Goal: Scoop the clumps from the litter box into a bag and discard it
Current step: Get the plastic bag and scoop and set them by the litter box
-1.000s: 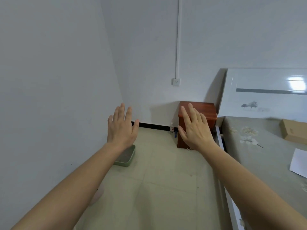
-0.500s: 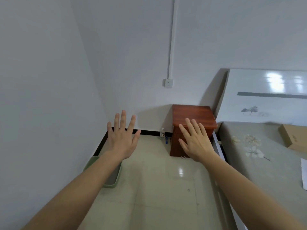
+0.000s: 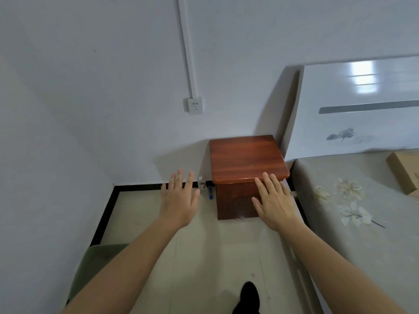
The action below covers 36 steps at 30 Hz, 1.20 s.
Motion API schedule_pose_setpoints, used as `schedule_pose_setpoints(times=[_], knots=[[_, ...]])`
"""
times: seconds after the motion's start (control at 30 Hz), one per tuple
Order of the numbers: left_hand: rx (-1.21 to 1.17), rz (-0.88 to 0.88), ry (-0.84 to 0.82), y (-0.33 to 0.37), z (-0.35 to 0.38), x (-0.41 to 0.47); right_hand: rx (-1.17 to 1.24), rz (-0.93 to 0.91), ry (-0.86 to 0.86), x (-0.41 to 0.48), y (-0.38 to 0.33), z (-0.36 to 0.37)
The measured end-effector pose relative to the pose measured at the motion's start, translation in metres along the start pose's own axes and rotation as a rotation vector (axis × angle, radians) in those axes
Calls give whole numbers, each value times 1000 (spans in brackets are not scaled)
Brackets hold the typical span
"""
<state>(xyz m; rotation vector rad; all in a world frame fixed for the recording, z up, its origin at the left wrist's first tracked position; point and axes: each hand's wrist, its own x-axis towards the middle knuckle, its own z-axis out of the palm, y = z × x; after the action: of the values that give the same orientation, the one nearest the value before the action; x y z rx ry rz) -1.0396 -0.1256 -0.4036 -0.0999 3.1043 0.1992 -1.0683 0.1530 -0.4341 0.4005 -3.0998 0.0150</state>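
Tiled floor [image 3: 204,257] lies bare at centre frame — litter box [image 3: 95,264] lower left, cabinet [image 3: 244,168] centre. Left hand [image 3: 179,200] and right hand [image 3: 275,205] — fingers straight, released, holding nothing.

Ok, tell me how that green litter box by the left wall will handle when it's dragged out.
The litter box looks like a low, moulded tray, so probably stiff and unlikely to tip. On the glossy floor tiles it should slide easily. Its fill is hidden, so weight is uncertain.
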Motion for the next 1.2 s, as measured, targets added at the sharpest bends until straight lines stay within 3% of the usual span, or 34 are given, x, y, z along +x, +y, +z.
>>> schedule_pose_setpoints(times=[0.3, 0.57, 0.7, 0.87, 1.07, 1.2], knots=[[-233, -146, -218, 22, 140, 150, 118, -49, -254, 121, 21, 140], [-456, -211, -401, -28, 362, 193, 196, 41, -297, 137, -2, 342], [-491, -146, -416, -43, 447, 206, 218, 52, -279, 150, -14, 431], [-530, -45, -353, -47, 516, 245, 257, 35, -65, 188, -11, 499], [-808, 16, -43, -36, 561, 286, 164, -4, 270, 236, -8, 538], [-916, 38, 26, -43, 588, 294, 138, -25, 480, 245, -4, 567]])
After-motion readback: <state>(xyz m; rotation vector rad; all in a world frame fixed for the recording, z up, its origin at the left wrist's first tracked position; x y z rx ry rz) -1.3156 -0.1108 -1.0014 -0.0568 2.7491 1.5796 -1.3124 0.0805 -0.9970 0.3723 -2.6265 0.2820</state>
